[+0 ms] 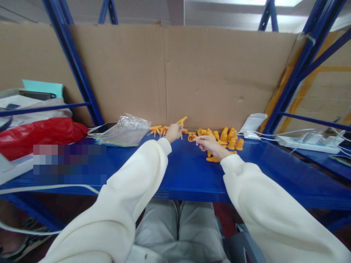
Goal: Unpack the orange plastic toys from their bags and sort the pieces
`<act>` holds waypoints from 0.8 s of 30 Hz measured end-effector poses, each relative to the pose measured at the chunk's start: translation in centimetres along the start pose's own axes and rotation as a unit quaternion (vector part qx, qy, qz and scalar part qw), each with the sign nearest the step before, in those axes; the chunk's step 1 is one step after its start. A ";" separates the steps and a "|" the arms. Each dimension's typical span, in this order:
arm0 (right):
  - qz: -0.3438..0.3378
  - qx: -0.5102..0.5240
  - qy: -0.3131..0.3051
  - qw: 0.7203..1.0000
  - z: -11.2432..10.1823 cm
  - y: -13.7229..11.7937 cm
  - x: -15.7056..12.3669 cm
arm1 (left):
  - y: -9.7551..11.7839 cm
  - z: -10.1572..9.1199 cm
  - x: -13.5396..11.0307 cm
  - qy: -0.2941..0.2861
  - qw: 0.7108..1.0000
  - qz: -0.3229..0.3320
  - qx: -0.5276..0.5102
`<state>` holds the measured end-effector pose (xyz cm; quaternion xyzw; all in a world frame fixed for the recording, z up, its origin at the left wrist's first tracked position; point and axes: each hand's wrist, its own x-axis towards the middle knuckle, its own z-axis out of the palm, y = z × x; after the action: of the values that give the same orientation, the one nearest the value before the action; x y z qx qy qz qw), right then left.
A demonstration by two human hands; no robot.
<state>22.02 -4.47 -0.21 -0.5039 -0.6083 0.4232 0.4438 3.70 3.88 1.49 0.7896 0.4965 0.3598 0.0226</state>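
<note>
My left hand (174, 132) is closed around an orange plastic piece (182, 120) that sticks up above the fingers. A short silvery chain or coil hangs beneath those fingertips. To the left of this hand lie several orange branching pieces (155, 129) with similar silvery bits. My right hand (207, 144) has thumb and fingers pinched together; whatever is between them is too small to make out. Around it are orange cup-like pieces (202, 132), with more orange pieces (212, 159) partly under the palm. Several thimble-shaped orange pieces (231, 142) stand to its right.
The blue shelf (192, 175) is backed by a cardboard sheet (214, 80). A clear plastic bag (127, 131) and a red bag (46, 133) lie left. At right are a white packet (253, 124) and a power strip (309, 142) with cables. Blue uprights (79, 69) flank the space.
</note>
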 end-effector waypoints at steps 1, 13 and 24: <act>-0.001 0.000 0.002 1.000 0.0 0.0 0.0 | -0.5 0.2 0.4 0.002 1.000 -0.008 0.020; -0.017 -0.037 0.002 0.999 0.2 -0.4 -0.4 | -3.8 1.7 1.0 -0.068 0.990 -0.080 0.096; -0.017 -0.076 0.034 0.996 -0.1 -0.1 -0.1 | 0.7 4.1 0.6 -0.158 0.974 0.102 0.126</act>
<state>22.10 -4.59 -0.06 -0.5394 -0.6320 0.3506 0.4321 6.82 5.34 -0.93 0.8795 0.4445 0.1659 -0.0361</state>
